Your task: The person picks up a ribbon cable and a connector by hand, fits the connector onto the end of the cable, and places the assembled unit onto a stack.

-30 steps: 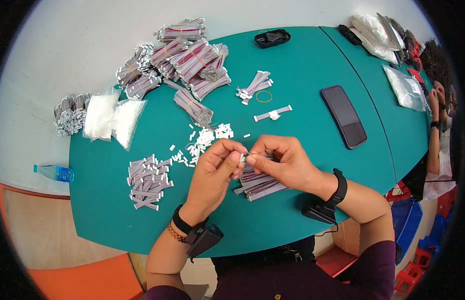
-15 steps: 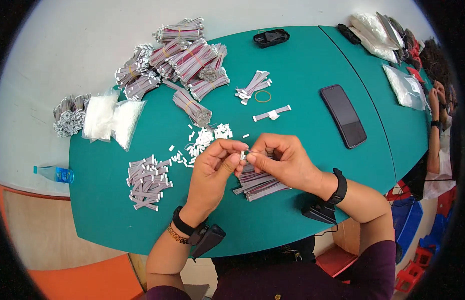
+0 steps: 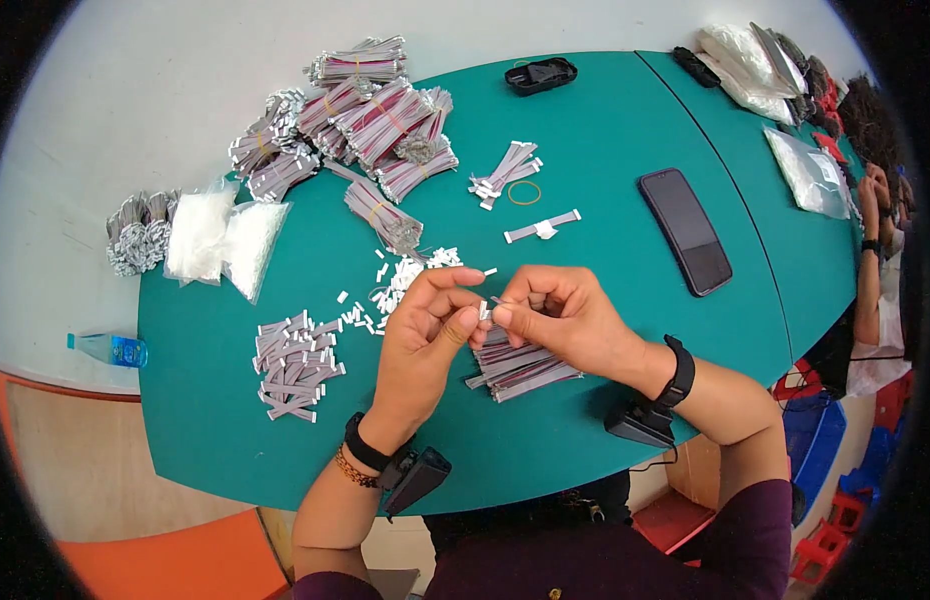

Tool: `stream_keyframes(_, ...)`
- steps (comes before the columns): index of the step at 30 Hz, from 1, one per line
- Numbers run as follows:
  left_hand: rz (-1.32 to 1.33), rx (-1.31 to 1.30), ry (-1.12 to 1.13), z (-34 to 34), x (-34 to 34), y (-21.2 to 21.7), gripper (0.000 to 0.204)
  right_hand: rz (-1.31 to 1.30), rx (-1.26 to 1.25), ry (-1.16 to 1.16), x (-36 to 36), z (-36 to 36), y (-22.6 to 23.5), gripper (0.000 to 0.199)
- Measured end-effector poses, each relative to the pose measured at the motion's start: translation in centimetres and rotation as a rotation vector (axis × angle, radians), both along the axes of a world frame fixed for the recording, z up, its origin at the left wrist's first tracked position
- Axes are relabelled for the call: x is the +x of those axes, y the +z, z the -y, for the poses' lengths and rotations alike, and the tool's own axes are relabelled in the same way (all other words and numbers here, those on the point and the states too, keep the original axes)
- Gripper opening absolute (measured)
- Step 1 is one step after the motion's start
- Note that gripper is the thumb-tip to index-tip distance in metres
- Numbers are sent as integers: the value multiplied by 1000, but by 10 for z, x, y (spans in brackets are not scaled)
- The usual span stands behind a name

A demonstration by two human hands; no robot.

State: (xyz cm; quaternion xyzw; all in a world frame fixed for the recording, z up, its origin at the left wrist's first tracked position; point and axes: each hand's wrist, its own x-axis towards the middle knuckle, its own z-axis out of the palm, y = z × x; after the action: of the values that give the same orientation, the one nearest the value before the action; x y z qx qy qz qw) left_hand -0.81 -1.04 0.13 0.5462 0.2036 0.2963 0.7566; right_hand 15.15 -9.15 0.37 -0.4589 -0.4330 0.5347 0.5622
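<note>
Over the teal desk [image 3: 605, 130], the left hand [image 3: 425, 335] and right hand [image 3: 560, 320] pinched a tiny white connector piece [image 3: 483, 311] between fingertips, above a flat ribbon-cable bundle [image 3: 520, 365]. It looked feather-light, stiff, easily dropped; best gripped by its edges.

A green table [image 3: 605, 130] carries banded strip bundles [image 3: 380, 110], a black phone [image 3: 685, 231] and a rubber band [image 3: 525, 192]

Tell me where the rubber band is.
The rubber band lies on the green table in the head view, up and right of centre, beside a small strip bundle and left of the phone.
</note>
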Motion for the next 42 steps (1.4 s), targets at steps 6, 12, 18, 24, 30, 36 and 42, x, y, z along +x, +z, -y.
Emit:
stream_keyframes(6,22,-47,-30,-2,0,-2,26,1,7,12,1,0,0,13)
stream_keyframes(12,27,-62,-38,-2,0,-2,26,-23,29,16,0,0,-1,12)
stream_keyframes(18,21,-51,-37,-1,0,0,26,5,22,15,1,0,-4,11)
stream_keyframes(24,24,-45,-37,-1,0,-1,26,67,5,-2,1,0,-4,11)
stream_keyframes(30,10,-22,-27,-1,-1,0,26,96,15,-7,2,0,-3,11)
stream_keyframes(36,9,41,-14,-1,0,-2,27,116,7,-13,2,1,-2,11)
stream_keyframes(42,-5,111,8,0,0,-2,28,97,1,-24,1,1,1,13)
